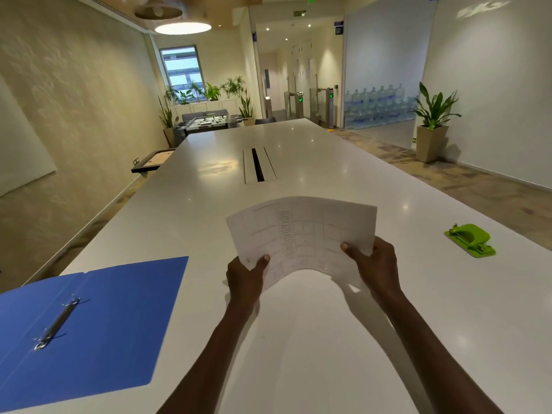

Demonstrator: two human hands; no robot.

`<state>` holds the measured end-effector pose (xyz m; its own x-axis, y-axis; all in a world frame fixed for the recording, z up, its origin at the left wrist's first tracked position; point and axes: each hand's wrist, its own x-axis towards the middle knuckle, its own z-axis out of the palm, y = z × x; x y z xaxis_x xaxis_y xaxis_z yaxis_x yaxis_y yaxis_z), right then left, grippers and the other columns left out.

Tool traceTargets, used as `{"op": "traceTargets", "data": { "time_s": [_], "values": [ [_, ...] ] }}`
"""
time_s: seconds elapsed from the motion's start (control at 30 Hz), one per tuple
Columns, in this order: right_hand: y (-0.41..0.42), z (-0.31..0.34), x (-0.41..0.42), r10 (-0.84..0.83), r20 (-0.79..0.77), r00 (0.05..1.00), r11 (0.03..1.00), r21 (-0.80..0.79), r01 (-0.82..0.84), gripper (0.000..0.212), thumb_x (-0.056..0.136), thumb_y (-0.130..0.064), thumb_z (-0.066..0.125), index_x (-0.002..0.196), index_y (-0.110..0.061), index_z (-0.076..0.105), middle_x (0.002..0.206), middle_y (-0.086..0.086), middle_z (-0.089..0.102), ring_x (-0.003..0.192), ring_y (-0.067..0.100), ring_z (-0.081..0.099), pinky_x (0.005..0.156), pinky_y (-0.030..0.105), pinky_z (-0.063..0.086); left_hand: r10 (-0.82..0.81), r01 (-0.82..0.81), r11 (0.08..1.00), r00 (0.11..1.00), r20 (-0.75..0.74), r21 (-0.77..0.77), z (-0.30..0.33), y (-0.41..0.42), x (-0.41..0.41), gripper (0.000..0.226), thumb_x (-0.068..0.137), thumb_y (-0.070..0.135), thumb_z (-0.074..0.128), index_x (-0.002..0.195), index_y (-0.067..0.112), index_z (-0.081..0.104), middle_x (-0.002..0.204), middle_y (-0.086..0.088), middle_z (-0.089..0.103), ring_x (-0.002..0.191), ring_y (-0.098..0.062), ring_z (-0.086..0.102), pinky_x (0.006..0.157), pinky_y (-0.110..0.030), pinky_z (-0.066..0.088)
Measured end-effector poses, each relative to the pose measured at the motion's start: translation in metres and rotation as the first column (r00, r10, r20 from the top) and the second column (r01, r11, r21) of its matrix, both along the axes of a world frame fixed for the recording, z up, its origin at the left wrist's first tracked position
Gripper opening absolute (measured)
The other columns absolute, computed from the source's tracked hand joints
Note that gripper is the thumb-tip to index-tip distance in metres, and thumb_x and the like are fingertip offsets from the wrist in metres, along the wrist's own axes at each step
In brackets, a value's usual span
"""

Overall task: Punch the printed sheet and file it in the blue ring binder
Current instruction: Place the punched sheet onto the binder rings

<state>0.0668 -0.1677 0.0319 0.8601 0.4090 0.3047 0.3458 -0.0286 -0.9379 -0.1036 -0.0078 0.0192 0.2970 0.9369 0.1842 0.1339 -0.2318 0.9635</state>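
Binder (98, 324) lies open at near left, rings (56, 324) bare, ready for filing. Left hand (243, 279) and right hand (378, 267) each pinch a near corner of the sheet (301, 234), thumbs on top, bowing it above the table (328, 339). Punch (470, 240) waits far right, likely next.

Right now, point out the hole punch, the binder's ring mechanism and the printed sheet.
hole punch (470, 239), head view, green top lever.
ring mechanism (58, 322), head view, metal spine bar.
printed sheet (301, 231), head view, middle of page.
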Motion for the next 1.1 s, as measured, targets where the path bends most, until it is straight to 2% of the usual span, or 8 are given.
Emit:
{"op": "traceTargets", "data": {
  "time_s": [0.33,0.5,0.63,0.7,0.8,0.93,1.03,1.1],
  "values": [
    [-0.001,0.003,0.014,-0.008,-0.039,0.999,0.999,-0.035,0.007,0.043,0.074,-0.015,0.078,0.114,-0.012,0.061,0.107,0.005,0.070,0.095,0.023,0.067,0.074,0.036,0.057,-0.014,0.046,0.978,0.987,-0.157,0.202,0.014,0.020,-0.006,0.032,0.086,0.011,0.070,0.115,-0.002,0.064,0.107,-0.014,0.070,0.086,-0.022,0.064,0.058,-0.011,0.043],
    [0.001,0.046,0.022,-0.146,0.341,0.929,0.981,-0.067,0.179,0.107,0.064,-0.026,0.087,0.147,-0.016,0.020,0.149,0.010,0.033,0.131,0.024,0.037,0.107,0.040,0.036,0.001,0.096,0.871,0.980,-0.197,0.482,0.057,0.032,-0.006,0.029,0.090,0.009,0.066,0.118,0.001,0.063,0.107,-0.013,0.070,0.091,-0.026,0.067,0.068,-0.013,0.049],
    [-0.001,0.082,0.019,-0.183,0.596,0.781,0.959,-0.067,0.276,0.117,0.061,-0.040,0.086,0.150,-0.015,0.015,0.154,0.011,0.021,0.140,0.028,0.021,0.115,0.047,0.022,0.030,0.115,0.747,0.978,-0.206,0.655,0.088,0.033,-0.005,0.024,0.092,0.010,0.064,0.115,0.006,0.064,0.106,-0.013,0.072,0.089,-0.026,0.069,0.068,-0.015,0.052],
    [0.002,0.094,0.019,-0.128,0.667,0.734,0.959,-0.105,0.263,0.111,0.061,-0.044,0.085,0.148,-0.017,0.022,0.151,0.009,0.032,0.137,0.026,0.028,0.114,0.050,0.023,0.039,0.125,0.678,0.978,-0.205,0.725,0.100,0.031,-0.005,0.018,0.092,0.012,0.064,0.109,0.008,0.065,0.100,-0.012,0.073,0.083,-0.023,0.069,0.064,-0.010,0.049],
    [0.008,0.103,0.019,-0.022,0.701,0.713,0.959,-0.186,0.213,0.086,0.066,-0.044,0.082,0.138,-0.020,0.042,0.139,0.003,0.051,0.126,0.023,0.045,0.110,0.053,0.029,0.050,0.166,0.598,0.969,-0.244,0.784,0.112,0.027,-0.005,0.013,0.091,0.014,0.063,0.103,0.013,0.067,0.092,-0.009,0.073,0.076,-0.023,0.066,0.063,-0.023,0.053],
    [0.010,0.103,0.017,0.163,0.549,0.820,0.977,-0.206,-0.056,0.026,0.075,-0.021,0.077,0.099,-0.014,0.070,0.097,0.002,0.072,0.084,0.017,0.064,0.077,0.042,0.053,0.070,0.225,0.521,0.950,-0.304,0.824,0.122,0.018,-0.004,0.012,0.087,0.015,0.067,0.098,0.018,0.068,0.081,-0.006,0.070,0.072,-0.022,0.061,0.062,-0.034,0.054],
    [0.012,0.094,0.014,0.184,0.498,0.847,0.980,-0.160,-0.119,0.004,0.078,-0.013,0.074,0.078,-0.015,0.070,0.078,0.002,0.071,0.072,0.011,0.062,0.067,0.025,0.049,0.106,0.097,0.410,0.983,-0.153,0.907,0.129,0.013,-0.003,0.029,0.083,0.024,0.063,0.108,0.011,0.069,0.104,-0.011,0.071,0.103,-0.029,0.063,0.095,-0.040,0.050],
    [0.013,0.088,0.012,0.163,0.403,0.901,0.987,-0.068,-0.148,0.007,0.078,-0.011,0.074,0.079,-0.018,0.071,0.078,-0.001,0.071,0.071,0.007,0.062,0.064,0.020,0.045,0.190,-0.086,0.496,0.982,-0.012,0.864,0.132,0.009,-0.001,0.065,0.078,0.027,0.071,0.137,0.012,0.049,0.142,-0.012,0.051,0.138,-0.030,0.038,0.115,-0.044,0.028]
  ]
}}
